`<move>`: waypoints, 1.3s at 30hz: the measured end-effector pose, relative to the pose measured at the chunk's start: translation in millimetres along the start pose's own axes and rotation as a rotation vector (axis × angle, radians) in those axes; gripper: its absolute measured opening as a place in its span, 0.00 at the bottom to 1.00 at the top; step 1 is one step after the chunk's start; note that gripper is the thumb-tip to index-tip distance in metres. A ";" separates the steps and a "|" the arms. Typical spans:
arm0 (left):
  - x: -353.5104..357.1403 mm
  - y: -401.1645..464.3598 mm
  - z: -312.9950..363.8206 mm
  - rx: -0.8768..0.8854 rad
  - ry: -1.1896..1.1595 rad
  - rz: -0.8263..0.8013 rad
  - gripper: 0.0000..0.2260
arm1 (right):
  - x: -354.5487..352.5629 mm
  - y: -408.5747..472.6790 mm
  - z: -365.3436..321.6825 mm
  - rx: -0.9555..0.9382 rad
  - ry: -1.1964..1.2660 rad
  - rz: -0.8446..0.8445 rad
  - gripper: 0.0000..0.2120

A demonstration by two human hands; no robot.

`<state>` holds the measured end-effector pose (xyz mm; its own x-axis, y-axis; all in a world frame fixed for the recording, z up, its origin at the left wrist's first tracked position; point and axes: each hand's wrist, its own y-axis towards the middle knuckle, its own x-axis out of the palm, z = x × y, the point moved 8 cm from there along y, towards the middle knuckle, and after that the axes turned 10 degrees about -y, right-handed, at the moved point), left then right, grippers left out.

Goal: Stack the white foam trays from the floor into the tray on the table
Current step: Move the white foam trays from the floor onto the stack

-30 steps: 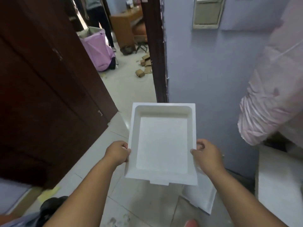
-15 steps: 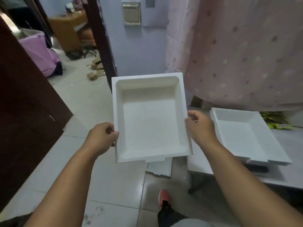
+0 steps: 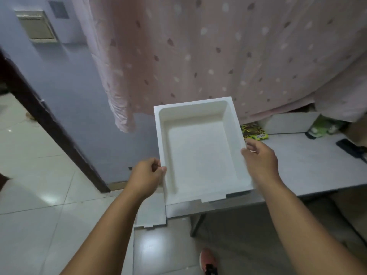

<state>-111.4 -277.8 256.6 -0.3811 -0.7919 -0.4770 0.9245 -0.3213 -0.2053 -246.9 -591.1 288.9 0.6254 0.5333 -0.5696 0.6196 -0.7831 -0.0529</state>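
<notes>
I hold a white foam tray (image 3: 200,151), open side up, by its two side rims. My left hand (image 3: 147,179) grips the left rim near the front corner and my right hand (image 3: 260,161) grips the right rim. The tray sits low over the left end of the grey table (image 3: 309,167). It covers the spot where the table's own tray stood, so that tray is hidden and I cannot tell whether the two touch. Another white foam tray (image 3: 151,215) lies on the tiled floor just below, partly under my left arm.
A pink dotted curtain (image 3: 198,46) hangs behind the table. A yellow patterned packet (image 3: 253,132) and a dark flat object (image 3: 351,149) lie on the table. A dark door frame (image 3: 49,124) stands at left. My red shoe (image 3: 207,261) is beside the table leg (image 3: 196,223).
I have turned right from the doorway toward the table. The held tray moved right and down, from beside the table's tray to over it, hiding it.
</notes>
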 end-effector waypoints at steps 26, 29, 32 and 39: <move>135.4 116.8 8.5 -0.380 0.008 -0.079 0.08 | 27.2 156.7 85.7 0.086 -0.385 -0.341 0.27; 140.8 116.0 5.2 -0.405 -0.001 -0.120 0.07 | 27.0 156.2 90.4 0.111 -0.437 -0.361 0.26; 137.7 115.2 -3.8 -0.411 -0.023 -0.094 0.12 | 25.2 158.4 82.3 0.061 -0.459 -0.324 0.21; 106.6 109.3 -12.1 -0.387 -0.074 -0.089 0.11 | 66.4 141.3 41.9 -0.092 -0.471 -0.329 0.27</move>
<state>-51.0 -391.1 173.0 -0.4445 -0.8097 -0.3832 0.8109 -0.1820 -0.5561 -137.7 -679.7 209.2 0.1276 0.5276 -0.8398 0.7973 -0.5582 -0.2295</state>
